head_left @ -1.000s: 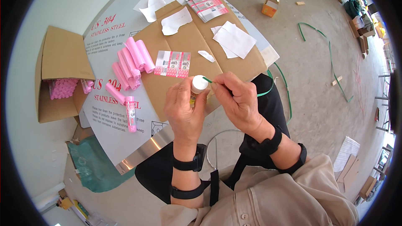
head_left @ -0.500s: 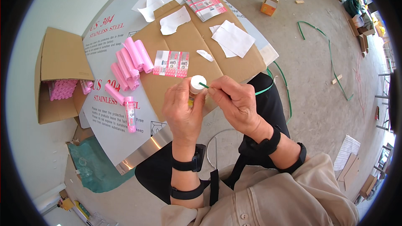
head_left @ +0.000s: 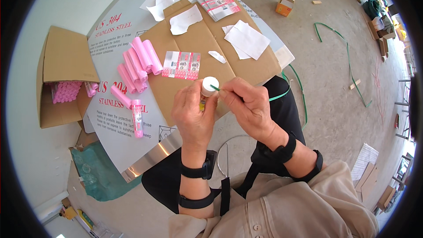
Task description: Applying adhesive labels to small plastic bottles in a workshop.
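Note:
My left hand (head_left: 194,108) is wrapped round a small bottle with a white top (head_left: 210,83) and a label with yellow on it. The bottle stands roughly upright, its top toward me. Between the thumb and fingers of my right hand (head_left: 246,105) is a green plastic strap (head_left: 278,97), its tip resting at the white top. The strap trails past my right knee to the floor. Beyond my hands lies a printed pink and silver label sheet (head_left: 181,65) on flat cardboard (head_left: 211,35). Left of it are several pink tubes (head_left: 141,57), and one labelled pink tube (head_left: 137,119) lies nearer me.
An open cardboard box (head_left: 66,61) of pink tubes stands at the left. White paper sheets (head_left: 247,39) and a stack of label sheets (head_left: 218,4) lie on the cardboard. A small orange box (head_left: 285,5) and another green strap (head_left: 348,57) lie on the floor at right.
Both hands keep nearly the same hold. The bottle top has shifted slightly up, and the strap's tip stays against it. The rest of the scene has barely moved.

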`<action>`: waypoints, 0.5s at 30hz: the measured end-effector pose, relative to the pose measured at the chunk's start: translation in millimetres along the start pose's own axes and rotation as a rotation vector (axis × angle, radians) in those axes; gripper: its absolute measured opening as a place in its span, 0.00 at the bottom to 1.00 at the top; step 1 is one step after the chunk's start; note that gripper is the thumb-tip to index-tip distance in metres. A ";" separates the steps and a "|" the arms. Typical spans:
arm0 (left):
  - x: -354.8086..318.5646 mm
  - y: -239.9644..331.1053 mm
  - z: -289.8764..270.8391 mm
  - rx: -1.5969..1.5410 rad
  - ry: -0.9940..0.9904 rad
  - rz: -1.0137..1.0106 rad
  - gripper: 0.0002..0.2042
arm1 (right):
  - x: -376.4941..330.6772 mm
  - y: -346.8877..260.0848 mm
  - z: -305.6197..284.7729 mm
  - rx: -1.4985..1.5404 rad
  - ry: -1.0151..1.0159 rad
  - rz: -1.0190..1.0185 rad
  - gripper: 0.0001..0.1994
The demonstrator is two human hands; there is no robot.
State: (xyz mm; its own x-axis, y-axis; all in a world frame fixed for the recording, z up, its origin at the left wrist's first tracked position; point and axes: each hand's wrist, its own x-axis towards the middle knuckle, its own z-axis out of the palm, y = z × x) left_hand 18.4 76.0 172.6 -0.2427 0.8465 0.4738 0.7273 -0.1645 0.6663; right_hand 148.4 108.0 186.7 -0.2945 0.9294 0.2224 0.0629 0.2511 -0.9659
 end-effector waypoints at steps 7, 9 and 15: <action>-2.8 -5.6 8.3 -0.087 0.016 -0.111 0.16 | 1.0 9.0 -3.9 0.023 0.011 0.128 0.02; -4.7 -15.0 16.3 -0.179 0.054 -0.186 0.15 | 0.0 7.9 -4.2 0.099 0.067 0.133 0.02; -10.7 -39.1 42.1 -0.389 0.098 -0.274 0.16 | 0.5 1.7 -13.2 0.092 0.086 0.148 0.03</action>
State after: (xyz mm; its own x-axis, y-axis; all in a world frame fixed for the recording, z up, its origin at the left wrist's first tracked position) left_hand 19.6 94.7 117.2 -0.4643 0.8368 0.2903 0.3384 -0.1353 0.9312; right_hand 160.9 112.5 186.9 -0.2054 0.9751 0.0840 0.0108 0.0881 -0.9961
